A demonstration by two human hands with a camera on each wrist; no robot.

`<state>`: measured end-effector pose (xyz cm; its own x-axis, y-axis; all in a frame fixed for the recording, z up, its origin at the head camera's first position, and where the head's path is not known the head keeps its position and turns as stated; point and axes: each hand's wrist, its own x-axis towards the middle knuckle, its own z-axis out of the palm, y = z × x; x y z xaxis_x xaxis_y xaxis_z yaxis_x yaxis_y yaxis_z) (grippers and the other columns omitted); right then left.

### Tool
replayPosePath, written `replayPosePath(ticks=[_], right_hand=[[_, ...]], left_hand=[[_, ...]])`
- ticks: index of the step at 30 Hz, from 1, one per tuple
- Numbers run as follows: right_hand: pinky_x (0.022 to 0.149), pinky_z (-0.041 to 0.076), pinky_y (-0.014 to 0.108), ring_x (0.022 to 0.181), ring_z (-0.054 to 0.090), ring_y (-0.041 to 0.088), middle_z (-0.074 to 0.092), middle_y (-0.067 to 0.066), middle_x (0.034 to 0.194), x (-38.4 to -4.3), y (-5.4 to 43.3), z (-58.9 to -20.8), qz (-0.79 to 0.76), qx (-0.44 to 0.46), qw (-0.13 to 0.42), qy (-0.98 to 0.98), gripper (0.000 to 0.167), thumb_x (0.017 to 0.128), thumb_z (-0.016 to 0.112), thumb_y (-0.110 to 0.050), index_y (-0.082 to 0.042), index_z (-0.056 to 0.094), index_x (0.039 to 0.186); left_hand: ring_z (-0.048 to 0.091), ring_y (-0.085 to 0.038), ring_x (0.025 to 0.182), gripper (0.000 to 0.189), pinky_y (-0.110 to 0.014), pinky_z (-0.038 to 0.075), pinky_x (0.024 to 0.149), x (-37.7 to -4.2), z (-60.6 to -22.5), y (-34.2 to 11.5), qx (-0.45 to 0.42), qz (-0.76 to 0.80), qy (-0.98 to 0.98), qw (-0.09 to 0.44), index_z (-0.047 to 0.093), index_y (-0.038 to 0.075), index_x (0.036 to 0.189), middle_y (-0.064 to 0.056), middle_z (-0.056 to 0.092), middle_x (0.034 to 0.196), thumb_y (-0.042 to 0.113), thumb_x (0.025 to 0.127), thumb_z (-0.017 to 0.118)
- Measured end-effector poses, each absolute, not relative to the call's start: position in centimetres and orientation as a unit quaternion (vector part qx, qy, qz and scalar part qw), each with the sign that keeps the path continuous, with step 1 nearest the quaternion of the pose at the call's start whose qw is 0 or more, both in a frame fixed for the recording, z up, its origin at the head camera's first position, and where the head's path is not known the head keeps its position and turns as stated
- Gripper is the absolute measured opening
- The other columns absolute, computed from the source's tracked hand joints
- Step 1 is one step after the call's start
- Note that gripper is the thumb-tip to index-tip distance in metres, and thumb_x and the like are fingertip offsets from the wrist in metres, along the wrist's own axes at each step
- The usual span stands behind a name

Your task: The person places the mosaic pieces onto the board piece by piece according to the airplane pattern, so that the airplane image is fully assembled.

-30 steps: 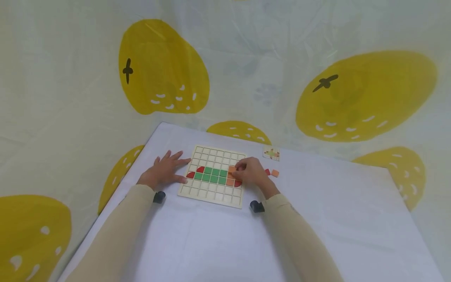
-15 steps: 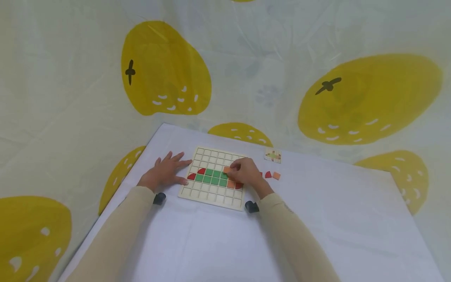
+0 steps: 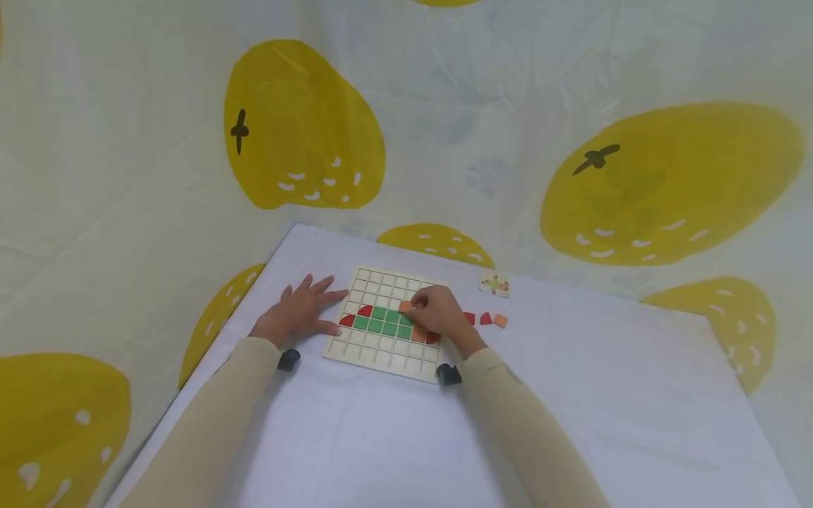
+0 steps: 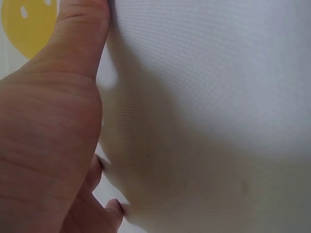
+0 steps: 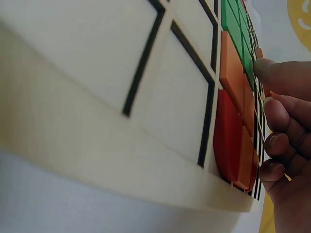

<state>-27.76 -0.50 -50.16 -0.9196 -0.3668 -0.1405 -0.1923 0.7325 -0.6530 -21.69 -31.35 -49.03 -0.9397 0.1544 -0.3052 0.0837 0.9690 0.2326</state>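
Note:
A pale wooden grid board (image 3: 381,358) lies on the white tabletop. Two rows of green square tiles (image 3: 375,325) cross it, with red quarter-round tiles (image 3: 346,320) at their left end. Toward the right end sit orange squares (image 5: 232,58) and a red quarter-round (image 5: 226,136), partly behind the right hand in the head view. Thumb and fingertips of my right hand (image 3: 441,312) pinch an orange square tile (image 3: 404,307) over the far edge of the green rows. My left hand (image 3: 298,310) rests with fingers spread, thumb and forefinger tips at the board's left edge.
Right of the board lie a red piece (image 3: 469,317), a red quarter-round tile (image 3: 486,318) and an orange square (image 3: 500,321). Behind them is a small picture card (image 3: 494,283). A curtain printed with yellow fruit (image 3: 305,127) hangs behind the table.
My right hand has moved left along the board with the pinched orange tile, from the orange tiles to the green ones. My left hand stays put; the head view has shifted slightly.

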Motion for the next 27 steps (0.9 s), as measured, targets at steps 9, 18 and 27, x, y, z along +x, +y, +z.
replayPosePath(ticks=[9, 18, 27], right_hand=[[0.069, 0.047, 0.026, 0.086, 0.059, 0.019, 0.066, 0.003, 0.088, -28.0, -1.3, -50.3, -0.326, -0.149, 0.133, 0.924, 0.028, 0.092, 0.080, -0.028, -0.010, 0.078, 0.114], [0.071, 0.049, 0.027, 0.093, 0.058, 0.021, 0.064, 0.003, 0.090, -27.9, -1.7, -50.2, -0.324, -0.143, 0.139, 0.925, 0.028, 0.092, 0.080, -0.032, -0.013, 0.077, 0.113], [0.074, 0.048, 0.031, 0.093, 0.057, 0.022, 0.063, 0.004, 0.087, -27.9, -2.0, -50.1, -0.336, -0.149, 0.133, 0.921, 0.025, 0.093, 0.079, -0.029, -0.012, 0.078, 0.111]], left_hand=[[0.006, -0.045, 0.163, 0.088, -0.075, 0.011, 0.125, -21.4, -48.8, -31.1, 0.061, 0.102, 0.981, 0.154, 0.033, 0.048, 0.160, -0.001, 0.018, 0.177, 0.066, 0.084, 0.074], [0.006, -0.045, 0.163, 0.087, -0.076, 0.011, 0.125, -21.5, -49.1, -31.2, 0.061, 0.098, 0.981, 0.156, 0.033, 0.049, 0.160, -0.001, 0.018, 0.177, 0.067, 0.084, 0.073], [0.003, -0.045, 0.164, 0.088, -0.076, 0.010, 0.125, -21.9, -49.7, -31.5, 0.062, 0.099, 0.980, 0.160, 0.030, 0.051, 0.160, 0.001, 0.015, 0.178, 0.069, 0.084, 0.071]])
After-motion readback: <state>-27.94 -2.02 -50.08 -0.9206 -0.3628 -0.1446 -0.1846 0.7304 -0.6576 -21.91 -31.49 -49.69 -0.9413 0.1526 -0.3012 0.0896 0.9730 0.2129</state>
